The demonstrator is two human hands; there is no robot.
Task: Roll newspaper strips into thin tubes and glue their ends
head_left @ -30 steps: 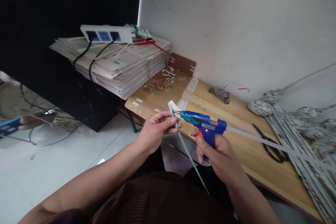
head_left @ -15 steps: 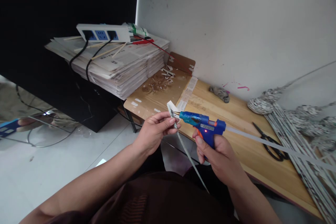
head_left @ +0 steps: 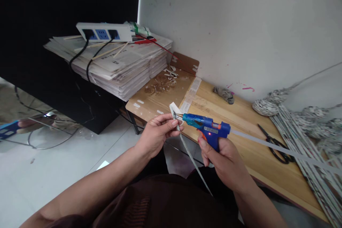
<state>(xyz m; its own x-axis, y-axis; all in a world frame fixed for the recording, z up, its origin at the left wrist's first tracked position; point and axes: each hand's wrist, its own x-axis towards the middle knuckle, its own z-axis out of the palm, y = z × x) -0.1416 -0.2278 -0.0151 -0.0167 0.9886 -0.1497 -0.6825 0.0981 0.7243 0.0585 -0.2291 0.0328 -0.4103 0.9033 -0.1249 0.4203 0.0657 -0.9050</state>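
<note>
My right hand is wrapped around the handle of a blue hot glue gun, its small red light lit. A long pale glue stick sticks out of the gun's back end. Between thumb and fingers, my left hand pinches a thin rolled paper strip with a flattened white end. The gun's metal nozzle is at that end, just above my left fingertips; whether it touches is hard to tell. From my left hand the strip hangs down toward my lap.
On the wooden table lie black scissors, a grey crumpled cloth and many rolled paper sticks. Woven paper pieces stand at right. A power strip tops a newspaper stack. Scraps litter the cardboard.
Both hands, the glue gun and the paper strip stay almost where they were. The view has shifted very slightly.
</note>
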